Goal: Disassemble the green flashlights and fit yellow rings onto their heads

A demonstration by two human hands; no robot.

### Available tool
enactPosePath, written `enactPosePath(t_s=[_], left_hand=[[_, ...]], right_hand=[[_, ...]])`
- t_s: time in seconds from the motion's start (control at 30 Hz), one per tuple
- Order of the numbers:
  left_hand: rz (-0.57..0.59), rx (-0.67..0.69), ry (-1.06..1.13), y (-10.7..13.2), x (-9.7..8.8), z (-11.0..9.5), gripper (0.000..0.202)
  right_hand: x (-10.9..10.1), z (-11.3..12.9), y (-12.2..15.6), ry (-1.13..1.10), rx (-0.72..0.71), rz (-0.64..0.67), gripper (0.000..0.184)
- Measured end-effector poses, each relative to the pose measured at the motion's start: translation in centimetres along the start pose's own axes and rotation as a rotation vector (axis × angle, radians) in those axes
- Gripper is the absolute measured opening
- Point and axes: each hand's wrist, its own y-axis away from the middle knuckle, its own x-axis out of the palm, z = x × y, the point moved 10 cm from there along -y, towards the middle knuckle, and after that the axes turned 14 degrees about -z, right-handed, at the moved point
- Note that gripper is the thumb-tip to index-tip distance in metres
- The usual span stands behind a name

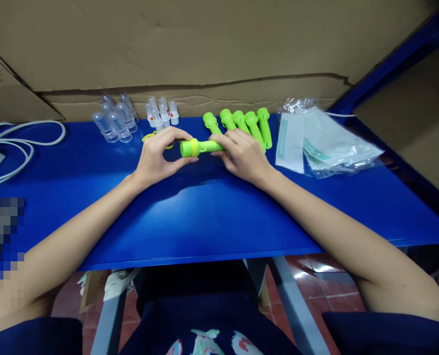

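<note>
A bright green plastic tube point(208, 146) with a threaded, wider end lies crosswise between my hands above the table. A yellow ring point(194, 147) sits around it just behind the thread. My left hand point(160, 154) pinches the tube at the ring, thumb below and fingers above. Wrapped round the narrow end is my right hand point(243, 153), which hides that end. More yellow rings point(151, 136) lie behind my left hand, partly covered by it. Several similar green tubes point(254, 129) rest in a row just beyond my right hand.
Clear plastic tubes point(119, 121) and small clear-and-white capped pieces point(162, 113) stand at the back left. Clear bags with printed sheets point(315, 143) lie right on the blue table point(204, 222). White cable point(30, 143) curls at far left. Cardboard point(204, 44) walls the back.
</note>
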Motion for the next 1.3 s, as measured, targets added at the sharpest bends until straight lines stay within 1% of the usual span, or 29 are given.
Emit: enactPosePath(t_s=[0.1,0.17,0.23,0.3,0.4,0.47,0.57,0.7,0.83,0.97,1.03,1.1,1.17,1.3], left_hand=[[0.018,0.004,0.038,0.0,0.1,-0.1,0.049],[0.024,0.011,0.06,0.0,0.2,-0.2,0.045],[0.058,0.016,0.083,-0.1,0.5,-0.4,0.041],[0.131,0.013,0.115,-0.2,1.1,-0.6,0.039],[0.255,-0.004,0.158,-0.2,2.0,-1.0,0.042],[0.305,-0.017,0.163,-0.3,2.3,-1.3,0.045],[0.37,-0.026,0.188,-0.6,2.5,-2.1,0.05],[0.513,-0.041,0.278,-1.2,3.1,-3.0,0.052],[0.597,-0.085,0.353,-2.4,3.2,-3.4,0.052],[0.68,-0.123,0.41,-2.4,3.8,-4.1,0.053],[0.693,-0.137,0.436,-2.1,4.1,-4.4,0.053],[0.673,-0.159,0.443,-2.2,4.0,-4.2,0.054],[0.649,-0.176,0.437,-2.3,3.7,-3.8,0.055],[0.639,-0.177,0.427,-2.1,2.8,-2.4,0.056]], right_hand=[[0.1,0.0,0.0,0.023,-0.024,0.015,0.049],[0.0,0.1,-0.1,0.033,-0.044,0.015,0.05],[0.1,0.1,-0.2,0.037,-0.06,0.022,0.052],[0.2,0.2,-0.3,0.037,-0.073,0.045,0.056],[0.4,0.3,-0.5,0.024,-0.097,0.091,0.061],[0.3,0.3,-0.5,0.005,-0.105,0.112,0.062],[0.0,-0.2,-0.5,-0.022,-0.1,0.128,0.063],[0.1,-1.3,-0.4,-0.042,-0.093,0.151,0.067],[0.2,-1.7,-0.5,-0.065,-0.106,0.166,0.072],[-0.7,-1.3,-0.9,-0.088,-0.106,0.139,0.072],[-1.1,-1.2,-1.0,-0.081,-0.104,0.136,0.071],[-1.4,-1.2,-1.1,-0.051,-0.109,0.142,0.07],[-1.6,-1.4,-1.1,-0.016,-0.11,0.138,0.068],[-2.1,-2.1,-1.2,0.009,-0.098,0.097,0.064]])
